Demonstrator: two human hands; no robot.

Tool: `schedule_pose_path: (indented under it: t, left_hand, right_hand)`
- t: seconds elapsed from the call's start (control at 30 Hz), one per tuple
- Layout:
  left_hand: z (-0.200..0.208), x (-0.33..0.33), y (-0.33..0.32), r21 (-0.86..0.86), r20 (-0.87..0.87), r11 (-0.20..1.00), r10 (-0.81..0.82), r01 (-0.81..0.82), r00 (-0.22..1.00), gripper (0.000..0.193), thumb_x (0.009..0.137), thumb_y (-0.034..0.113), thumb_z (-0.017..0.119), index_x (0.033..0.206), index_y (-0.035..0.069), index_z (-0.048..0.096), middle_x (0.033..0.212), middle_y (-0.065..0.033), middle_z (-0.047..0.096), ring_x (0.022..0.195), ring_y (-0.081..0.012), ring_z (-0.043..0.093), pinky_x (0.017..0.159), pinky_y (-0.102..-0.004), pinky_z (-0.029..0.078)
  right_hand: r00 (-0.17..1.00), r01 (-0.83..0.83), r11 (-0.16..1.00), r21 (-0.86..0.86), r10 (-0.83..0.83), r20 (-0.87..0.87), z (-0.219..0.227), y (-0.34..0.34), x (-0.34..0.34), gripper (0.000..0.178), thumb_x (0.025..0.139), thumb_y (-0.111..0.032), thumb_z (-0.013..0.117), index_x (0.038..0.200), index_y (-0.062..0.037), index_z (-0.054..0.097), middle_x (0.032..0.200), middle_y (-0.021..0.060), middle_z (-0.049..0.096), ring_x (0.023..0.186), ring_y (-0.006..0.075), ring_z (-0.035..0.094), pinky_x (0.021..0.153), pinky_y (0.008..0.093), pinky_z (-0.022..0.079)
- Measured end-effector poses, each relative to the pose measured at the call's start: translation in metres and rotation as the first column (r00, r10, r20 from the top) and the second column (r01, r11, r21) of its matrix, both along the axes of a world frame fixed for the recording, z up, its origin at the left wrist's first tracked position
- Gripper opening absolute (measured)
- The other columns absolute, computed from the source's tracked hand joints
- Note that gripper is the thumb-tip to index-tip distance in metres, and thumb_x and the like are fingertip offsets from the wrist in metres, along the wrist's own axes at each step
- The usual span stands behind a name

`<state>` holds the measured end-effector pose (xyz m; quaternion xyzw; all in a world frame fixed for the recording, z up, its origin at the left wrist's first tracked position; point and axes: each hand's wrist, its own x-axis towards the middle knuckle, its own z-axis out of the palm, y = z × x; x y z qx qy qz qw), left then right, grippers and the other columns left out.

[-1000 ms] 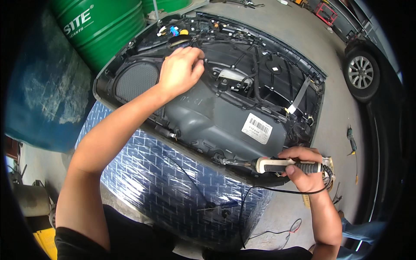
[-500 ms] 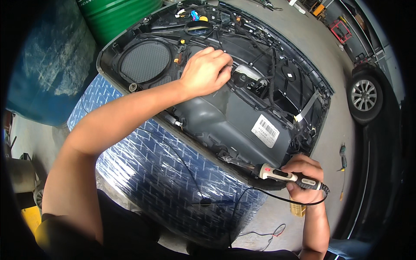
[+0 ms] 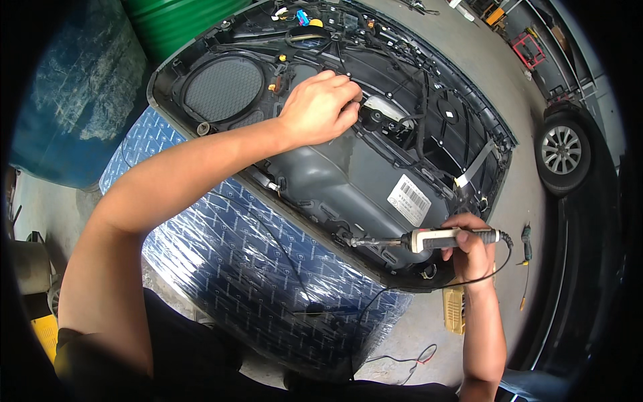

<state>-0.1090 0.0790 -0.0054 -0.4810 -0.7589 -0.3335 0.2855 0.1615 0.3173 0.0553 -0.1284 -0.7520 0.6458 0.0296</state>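
A dark grey car door panel [image 3: 318,175] lies with its inner side up, showing a round speaker grille [image 3: 224,88], cable runs and a white label [image 3: 409,200]. My left hand [image 3: 320,110] rests at its middle, fingers curled over a ridge beside the handle opening; the fingertips are hidden. In my right hand [image 3: 471,251] is a corded soldering iron [image 3: 434,239] with a white and black handle. Its metal shaft points left along the panel's near edge, and the tip is close to or touching the plastic by a small fitting there.
Blue printed wrap in clear film [image 3: 234,248] covers the support beneath the panel. A blue drum [image 3: 80,100] and a green drum [image 3: 177,23] stand at the left. To the right are a car wheel [image 3: 561,149], a screwdriver-like tool [image 3: 526,242] and a yellow block [image 3: 454,310].
My right hand has moved up slightly and turned the soldering iron, so its shaft now lies nearly level with the tip farther left. My left hand has stayed almost in place.
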Motion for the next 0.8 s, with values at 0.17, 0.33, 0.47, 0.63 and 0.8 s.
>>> schedule_pose_path:
  t: [0.17, 0.33, 0.47, 0.63, 0.8]
  left_hand:
    - [-0.002, 0.001, -0.001, -0.001, 0.032, 1.0, -0.006, 0.006, 0.999, 0.009, 0.083, 0.012, 0.064, 0.089, 0.005, 0.064, 0.079, -0.0076, 0.06, 0.078, -0.0283, 0.058, 0.072, -0.0402, 0.049]
    - [-0.002, 0.0, -0.001, 0.003, 0.036, 1.0, -0.008, 0.008, 0.999, 0.009, 0.083, 0.012, 0.065, 0.089, 0.005, 0.064, 0.078, -0.0076, 0.06, 0.078, -0.0282, 0.058, 0.071, -0.04, 0.049]
    - [-0.004, 0.0, 0.0, 0.005, 0.043, 1.0, -0.009, 0.009, 0.999, 0.009, 0.083, 0.011, 0.065, 0.089, 0.005, 0.064, 0.079, -0.0075, 0.061, 0.079, -0.028, 0.059, 0.072, -0.0397, 0.05]
    - [-0.005, 0.0, 0.0, 0.011, 0.033, 1.0, -0.01, 0.009, 0.999, 0.01, 0.083, 0.012, 0.065, 0.09, 0.005, 0.065, 0.082, -0.0078, 0.063, 0.08, -0.0283, 0.059, 0.073, -0.0401, 0.05]
    - [-0.004, 0.0, -0.001, -0.015, 0.041, 1.0, 0.0, 0.0, 0.999, 0.01, 0.083, 0.012, 0.064, 0.09, 0.005, 0.065, 0.084, -0.0082, 0.064, 0.082, -0.0285, 0.06, 0.074, -0.0401, 0.051]
  right_hand:
    - [1.0, -0.023, 0.998, -0.061, 0.024, 0.011, -0.004, -0.003, -0.01, 0.035, 0.08, -0.022, 0.057, 0.095, 0.0075, 0.067, 0.071, 0.013, 0.065, 0.056, 0.0139, 0.055, 0.054, 0.0257, 0.045]
    - [0.999, -0.033, 0.998, -0.061, 0.035, 0.038, -0.009, -0.005, -0.014, 0.033, 0.082, -0.021, 0.056, 0.095, 0.0064, 0.068, 0.071, 0.0128, 0.065, 0.054, 0.0138, 0.055, 0.052, 0.0245, 0.045]
    - [0.998, -0.013, 0.998, -0.065, 0.016, 0.055, -0.013, -0.005, -0.015, 0.032, 0.082, -0.021, 0.056, 0.095, 0.0063, 0.068, 0.069, 0.0127, 0.065, 0.053, 0.0138, 0.056, 0.051, 0.0236, 0.045]
    - [0.998, 0.014, 0.997, -0.074, -0.009, 0.067, -0.015, -0.005, -0.014, 0.032, 0.084, -0.021, 0.055, 0.096, 0.0068, 0.067, 0.069, 0.0134, 0.065, 0.052, 0.0145, 0.056, 0.049, 0.0246, 0.046]
    - [0.997, 0.043, 0.997, -0.072, -0.037, 0.073, -0.015, -0.007, -0.014, 0.033, 0.085, -0.021, 0.054, 0.096, 0.0075, 0.067, 0.07, 0.0143, 0.065, 0.052, 0.015, 0.056, 0.048, 0.0254, 0.047]
